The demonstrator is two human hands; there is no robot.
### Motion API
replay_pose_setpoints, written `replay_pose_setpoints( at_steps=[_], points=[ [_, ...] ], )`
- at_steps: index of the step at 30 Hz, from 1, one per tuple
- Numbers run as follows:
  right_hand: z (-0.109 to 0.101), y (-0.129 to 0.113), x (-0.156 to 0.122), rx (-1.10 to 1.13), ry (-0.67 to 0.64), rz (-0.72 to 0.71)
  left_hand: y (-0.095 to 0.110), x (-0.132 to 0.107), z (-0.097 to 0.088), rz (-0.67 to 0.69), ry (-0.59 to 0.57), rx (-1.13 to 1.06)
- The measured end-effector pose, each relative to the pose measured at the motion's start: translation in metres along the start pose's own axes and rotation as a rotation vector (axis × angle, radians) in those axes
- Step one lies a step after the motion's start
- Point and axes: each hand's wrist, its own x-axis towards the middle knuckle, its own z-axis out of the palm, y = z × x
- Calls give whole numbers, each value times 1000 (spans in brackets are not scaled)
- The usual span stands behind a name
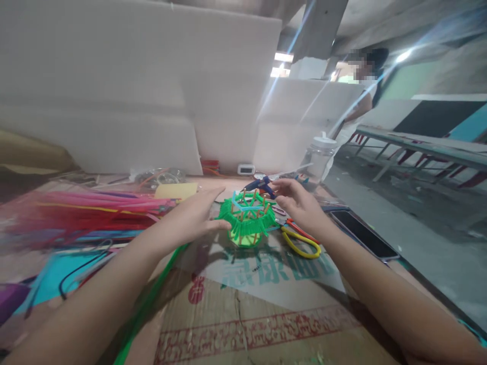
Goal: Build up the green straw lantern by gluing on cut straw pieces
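A small green craft piece stands upright on printed cardboard, built of fuzzy green strips around upright brown sticks. A light blue strip runs across its top. My left hand is at its left side with fingers stretched out and thumb apart; the thumb tip is beside the green fringe, and I cannot tell if it touches. On the right, my right hand has its fingers bent but apart, close to the handle of a dark blue glue gun behind the craft piece. Scissors with yellow and red handles lie below my right hand.
Pink and red fuzzy strips are heaped at the left, beside blue sheets. A phone lies at the right edge. Behind are a lidded clear jar, a small white device and white boards. A person stands beyond.
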Motion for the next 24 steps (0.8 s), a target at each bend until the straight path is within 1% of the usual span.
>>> replay_pose_setpoints(
  at_steps=[3,6,9,12,14,19,21,24],
  points=[
    [-9,13,-1,91,-207,110,-3,-3,13,-37,29,-73],
    [-17,18,-1,173,-421,160,-2,-9,29,-68,44,-152],
    [-17,19,0,147,-526,156,5,-17,38,-19,85,-175],
    [-13,20,1,137,-519,182,11,-20,38,47,106,-161],
    [-12,20,1,178,-498,198,10,-18,38,42,113,-165],
    [-17,22,1,187,-494,148,-4,-9,43,-5,125,-226],
    [-19,25,0,150,-482,125,-10,-9,43,-17,117,-238],
    [-22,27,0,73,-474,133,-15,-11,42,-61,108,-250]
  ],
)
